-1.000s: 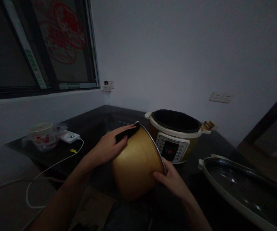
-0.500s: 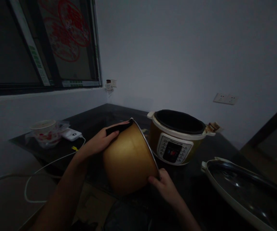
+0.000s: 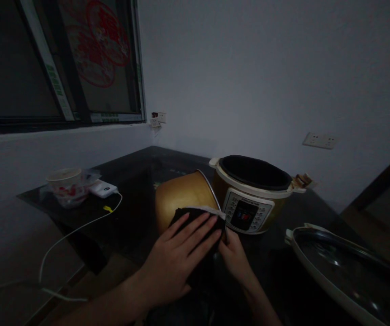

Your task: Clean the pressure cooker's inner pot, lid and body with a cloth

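Observation:
A gold-coloured inner pot (image 3: pixel 184 194) is tipped on its side, its mouth facing right toward the cooker. My left hand (image 3: pixel 184 249) presses a black cloth (image 3: pixel 195 217) with a pale edge against the pot's near outer side, fingers laid over it. At the pot's rim, on the near right, my right hand (image 3: pixel 234 253) grips with the thumb outside; its other fingers are partly hidden. Just behind stands the electric pressure cooker (image 3: pixel 249 199), uncovered, with its dark cavity and control panel showing. The inside of the pot is out of sight.
The cooker's lid (image 3: pixel 337 267) lies at the right on the dark table (image 3: pixel 130 163). Toward the left edge are a bagged paper cup (image 3: pixel 68 188) and a white power bank (image 3: pixel 103 188) with a white cable (image 3: pixel 76 227) hanging off the table. Wall sockets (image 3: pixel 320 140) sit behind.
My left hand has moved the black cloth from the pot's upper rim down and right across its near side. The pot has tipped further over, while my right hand keeps hold of the rim.

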`<state>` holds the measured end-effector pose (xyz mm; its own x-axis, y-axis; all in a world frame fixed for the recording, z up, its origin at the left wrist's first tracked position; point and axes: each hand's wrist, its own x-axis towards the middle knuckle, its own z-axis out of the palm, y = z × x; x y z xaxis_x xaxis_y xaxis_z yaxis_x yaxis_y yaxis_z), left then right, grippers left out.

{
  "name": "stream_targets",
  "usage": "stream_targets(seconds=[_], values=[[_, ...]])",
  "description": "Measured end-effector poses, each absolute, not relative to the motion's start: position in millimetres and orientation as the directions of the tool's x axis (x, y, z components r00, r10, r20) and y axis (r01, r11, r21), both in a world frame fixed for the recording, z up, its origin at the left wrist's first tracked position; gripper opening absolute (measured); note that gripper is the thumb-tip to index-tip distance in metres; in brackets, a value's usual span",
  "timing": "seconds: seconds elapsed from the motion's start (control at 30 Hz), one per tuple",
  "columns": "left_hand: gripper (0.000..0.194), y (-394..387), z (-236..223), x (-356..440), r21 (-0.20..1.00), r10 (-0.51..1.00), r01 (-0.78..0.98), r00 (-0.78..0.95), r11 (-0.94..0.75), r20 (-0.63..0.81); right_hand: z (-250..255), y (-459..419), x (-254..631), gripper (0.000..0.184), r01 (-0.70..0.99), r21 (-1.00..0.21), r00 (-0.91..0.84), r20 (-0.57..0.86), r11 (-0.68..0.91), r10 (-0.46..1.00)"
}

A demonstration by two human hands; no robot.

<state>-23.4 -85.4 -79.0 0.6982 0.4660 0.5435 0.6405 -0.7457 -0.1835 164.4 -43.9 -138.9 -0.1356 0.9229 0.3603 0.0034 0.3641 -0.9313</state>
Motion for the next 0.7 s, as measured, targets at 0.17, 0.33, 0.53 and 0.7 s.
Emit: stream_targets(seconds=[0.17, 0.33, 0.53, 0.7], values=[[0.080, -84, -71, -22, -0.155, 0.529, 0.683, 0.671, -0.714, 0.520, -145, -42, 163, 0.049, -0.030, -0.923, -0.122, 0.385, 0.384, 0.915], [0.083, -69, -57, -15, -0.107, 0.562, 0.691, 0.659, -0.715, 0.500, -134, -42, 162, 0.042, -0.030, -0.918, -0.135, 0.395, 0.395, 0.909], [0.089, -62, -54, -21, -0.097, 0.567, 0.673, 0.683, -0.733, 0.460, -133, -44, 162, 0.040, -0.040, -0.929, -0.130, 0.369, 0.367, 0.920], [0.072, -44, -38, -35, 0.009, 0.633, 0.725, 0.596, -0.689, 0.495, -135, -47, 159, 0.044, -0.036, -0.949, -0.137, 0.315, 0.313, 0.939]])
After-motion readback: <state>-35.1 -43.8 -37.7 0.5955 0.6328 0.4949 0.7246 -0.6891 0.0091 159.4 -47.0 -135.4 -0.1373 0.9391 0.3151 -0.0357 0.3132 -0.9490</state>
